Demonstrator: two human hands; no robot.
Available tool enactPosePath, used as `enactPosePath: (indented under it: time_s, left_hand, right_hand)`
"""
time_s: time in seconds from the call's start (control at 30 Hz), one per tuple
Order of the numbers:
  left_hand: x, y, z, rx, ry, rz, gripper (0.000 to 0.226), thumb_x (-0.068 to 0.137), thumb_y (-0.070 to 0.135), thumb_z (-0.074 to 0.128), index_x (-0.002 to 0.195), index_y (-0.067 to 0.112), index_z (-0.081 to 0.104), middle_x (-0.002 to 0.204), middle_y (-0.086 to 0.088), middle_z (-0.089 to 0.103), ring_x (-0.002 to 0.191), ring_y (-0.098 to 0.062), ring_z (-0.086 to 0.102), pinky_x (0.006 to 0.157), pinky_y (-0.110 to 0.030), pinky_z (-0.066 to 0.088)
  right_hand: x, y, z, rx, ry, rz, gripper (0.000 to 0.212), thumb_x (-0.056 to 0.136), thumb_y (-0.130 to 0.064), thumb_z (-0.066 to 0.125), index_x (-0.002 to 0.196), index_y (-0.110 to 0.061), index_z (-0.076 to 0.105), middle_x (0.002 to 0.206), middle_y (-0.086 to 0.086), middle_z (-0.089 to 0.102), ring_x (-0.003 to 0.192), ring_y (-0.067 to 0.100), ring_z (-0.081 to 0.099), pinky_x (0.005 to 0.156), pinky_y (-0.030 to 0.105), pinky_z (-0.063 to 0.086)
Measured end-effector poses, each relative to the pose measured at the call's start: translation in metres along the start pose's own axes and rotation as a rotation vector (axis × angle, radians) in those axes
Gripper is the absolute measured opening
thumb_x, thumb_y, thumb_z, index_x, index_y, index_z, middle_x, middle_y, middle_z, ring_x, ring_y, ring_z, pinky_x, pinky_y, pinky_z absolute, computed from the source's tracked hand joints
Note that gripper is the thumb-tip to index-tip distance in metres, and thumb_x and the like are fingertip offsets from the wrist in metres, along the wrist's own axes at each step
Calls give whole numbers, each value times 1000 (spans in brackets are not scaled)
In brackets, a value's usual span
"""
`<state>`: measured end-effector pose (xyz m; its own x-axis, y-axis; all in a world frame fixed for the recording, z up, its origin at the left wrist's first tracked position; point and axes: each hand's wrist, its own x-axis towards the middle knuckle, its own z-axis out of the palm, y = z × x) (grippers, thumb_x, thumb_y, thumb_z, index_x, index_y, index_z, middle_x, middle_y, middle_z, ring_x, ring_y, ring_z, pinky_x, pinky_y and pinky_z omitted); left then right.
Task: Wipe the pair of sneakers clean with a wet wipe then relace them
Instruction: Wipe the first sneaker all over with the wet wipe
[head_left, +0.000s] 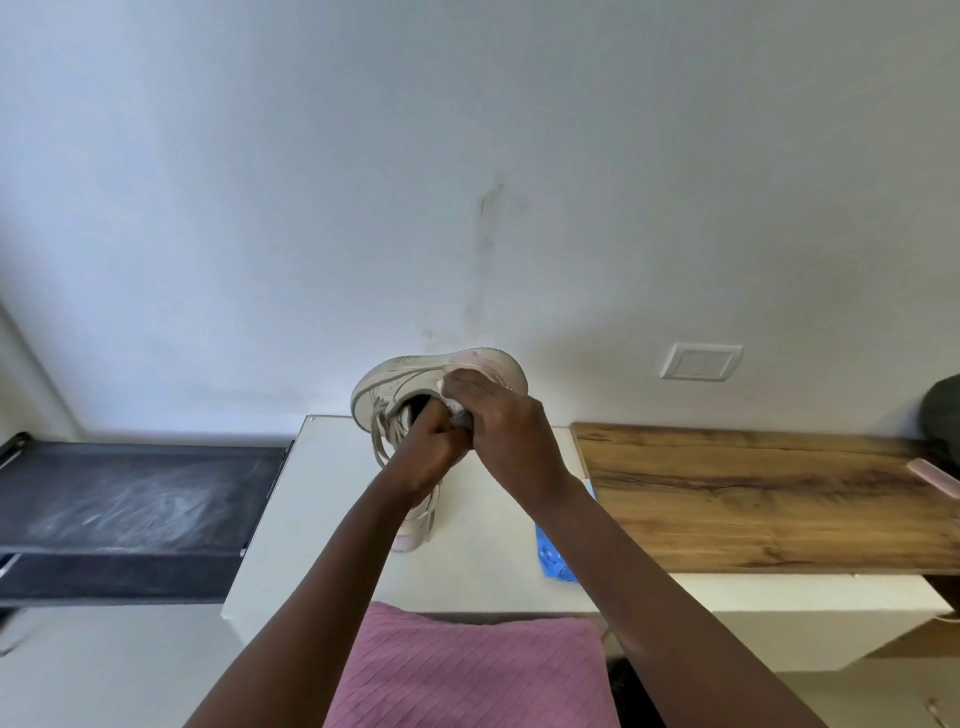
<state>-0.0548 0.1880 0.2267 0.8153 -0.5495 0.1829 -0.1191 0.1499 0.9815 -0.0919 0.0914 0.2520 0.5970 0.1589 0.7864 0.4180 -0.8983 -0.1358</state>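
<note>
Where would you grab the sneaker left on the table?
Probably by the near end of the table sneaker, from the person's side: that end points toward them, and the left forearm covers the rest.

Left hand (426, 449) grips the raised sneaker (402, 382) by its opening. Right hand (501, 434), at its 3 o'clock, holds a wet wipe (460, 415) against it. Second sneaker (418, 522) lies at 6 o'clock.

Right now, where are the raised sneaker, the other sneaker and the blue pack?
Raised sneaker (397, 380): head view, pale side panel.
Other sneaker (418, 525): head view, side near the toe.
Blue pack (550, 553): head view, lower left part.
</note>
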Motion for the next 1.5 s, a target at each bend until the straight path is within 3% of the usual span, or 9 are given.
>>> enactPosePath:
  time_s: [0.13, 0.3, 0.5, 0.67, 0.83, 0.93, 1.07, 1.33, 1.5]
  left_hand:
    - [2, 1, 0, 35, 6, 22, 31, 72, -15, 43, 61, 12, 35, 41, 12, 37, 40, 0, 32, 44, -13, 27]
    - [2, -2, 6, 148, -4, 48, 32, 75, -18, 45, 68, 12, 38, 48, 15, 41, 47, -1, 35, 50, -13, 30]
    - [3, -2, 3, 164, 23, 78, 31, 77, -23, 45, 68, 6, 48, 56, 9, 50, 55, 0, 45, 55, -15, 36]
    - [2, 0, 3, 127, 53, 44, 20, 66, 0, 50, 68, 18, 43, 50, 14, 44, 48, -3, 38, 51, -14, 31]
    - [0, 14, 6, -110, 35, 70, 25, 61, -7, 42, 52, 16, 36, 41, 12, 31, 38, -1, 26, 41, -13, 27]
    - [-3, 16, 2, -300, 53, 69, 49, 73, -18, 33, 42, 17, 44, 42, 5, 39, 41, -4, 40, 44, -13, 39]
    - [0, 16, -5, -634, 44, 64, 37, 67, -10, 31, 74, -2, 67, 77, -16, 61, 80, -24, 59, 71, -27, 52]
    - [4, 19, -3, -814, 0, -11, 40, 82, 16, 35, 107, -8, 54, 97, -21, 63, 93, -28, 62, 89, -35, 52]
    - [4, 22, -11, -857, 93, -94, 35, 86, 25, 34, 90, -1, 57, 77, -13, 60, 73, -24, 60, 76, -31, 50]
  right_hand:
    - [1, 11, -4, -11, -1, -89, 26, 79, -9, 48, 90, -6, 71, 97, 2, 71, 83, 14, 67, 64, 16, 44]
    - [18, 18, -4, -106, -101, 141, 27, 67, -7, 45, 83, -7, 67, 87, 5, 70, 71, 30, 66, 55, 32, 54]
    - [13, 8, -16, 68, -71, -52, 29, 72, -3, 43, 84, -6, 70, 90, 1, 71, 76, 12, 59, 60, 12, 39]
    - [8, 18, -16, -125, -31, 0, 34, 75, -9, 37, 86, -5, 68, 93, 5, 70, 76, 24, 68, 49, 26, 54]
    - [7, 4, -9, -120, 59, 50, 33, 79, -9, 40, 93, -4, 69, 103, 6, 70, 99, 21, 66, 61, 23, 52]
    - [-5, -2, -8, -34, 98, -9, 32, 84, -8, 42, 96, -3, 71, 106, 7, 70, 99, 18, 65, 62, 19, 50]
    - [-17, 7, -6, -59, 134, -194, 43, 98, -4, 29, 93, -2, 73, 107, 8, 70, 95, 15, 64, 70, 19, 48]
    - [-14, -1, 8, -124, 162, -5, 26, 85, -7, 49, 100, -4, 71, 109, 8, 69, 81, 21, 69, 63, 20, 50]
    - [-34, 1, 11, -67, 116, -112, 36, 96, -5, 35, 99, -3, 71, 112, 8, 68, 80, 16, 67, 67, 18, 48]
